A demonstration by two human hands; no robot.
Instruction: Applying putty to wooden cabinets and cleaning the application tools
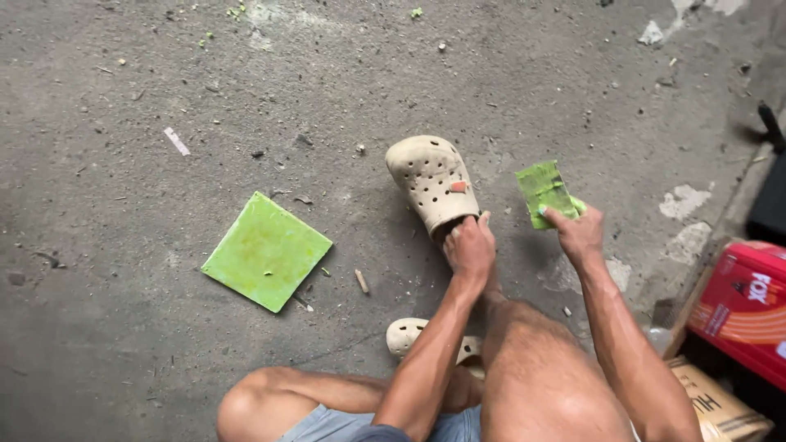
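The person sits low over a concrete floor [123, 327], bare knees in the lower part of the view.

Left hand [469, 248]: fingers curled and closed on the heel opening of a beige perforated clog [431, 182], which is worn on the forward foot. The clog rests on the floor, toe pointing away from the person. A small orange mark shows on its upper, near the strap side.

Right hand [579, 232]: closed on a small green pad [544, 190], pinched between thumb and fingers at its lower edge. The pad is held just to the right of the clog, near it but not touching. Whether the pad touches the floor cannot be told.

The two hands are apart, with the clog's heel between them.

A second beige clog [405, 334] lies nearer the body, partly hidden behind the left forearm and the leg.

A square green tile [266, 250] lies flat on the floor to the left of the clog, well apart from both hands, its surface worn and speckled. A short wooden bit [361, 281] lies between the tile and the worn clog.

At the right edge stand a red carton [741, 307] and, below it, a brown carton [716, 405]. The floor carries scattered grit and small debris throughout.
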